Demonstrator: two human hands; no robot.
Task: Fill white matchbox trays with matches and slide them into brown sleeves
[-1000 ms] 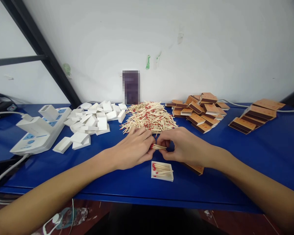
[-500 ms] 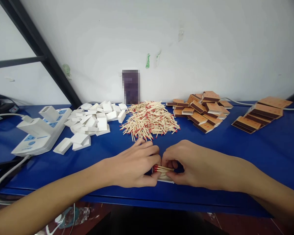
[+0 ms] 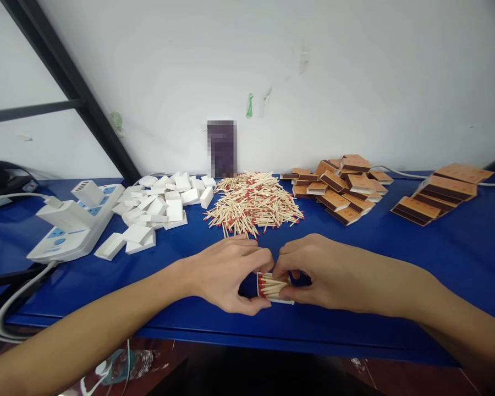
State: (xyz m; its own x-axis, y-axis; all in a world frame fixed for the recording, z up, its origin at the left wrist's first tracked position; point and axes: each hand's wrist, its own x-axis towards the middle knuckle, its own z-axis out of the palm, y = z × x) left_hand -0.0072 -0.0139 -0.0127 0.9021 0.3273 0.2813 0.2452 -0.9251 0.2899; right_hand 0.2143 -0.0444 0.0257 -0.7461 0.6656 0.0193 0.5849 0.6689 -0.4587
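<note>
A small white matchbox tray (image 3: 287, 301) lies near the table's front edge, with several red-headed matches (image 3: 271, 285) side by side in it. My left hand (image 3: 235, 275) curves round the tray's left end, thumb at the near side and forefinger at the far side. From the right, my right hand (image 3: 309, 272) pinches the matches' plain ends at the tray's right end; its fingertips are partly hidden. Just beyond my hands spreads a large heap of loose matches (image 3: 253, 203).
White empty trays (image 3: 157, 206) are piled at the left, beside a white power strip (image 3: 78, 236) with plugs. Orange-brown matchbox sleeves (image 3: 334, 181) are heaped at the right, with more boxes (image 3: 441, 192) farther right. A pixelated dark rectangle (image 3: 223, 148) leans on the wall.
My left forefinger and thumb have opened wider, showing the match heads and the tray's left end. The matches lie lower in the tray. My right hand has barely moved.
</note>
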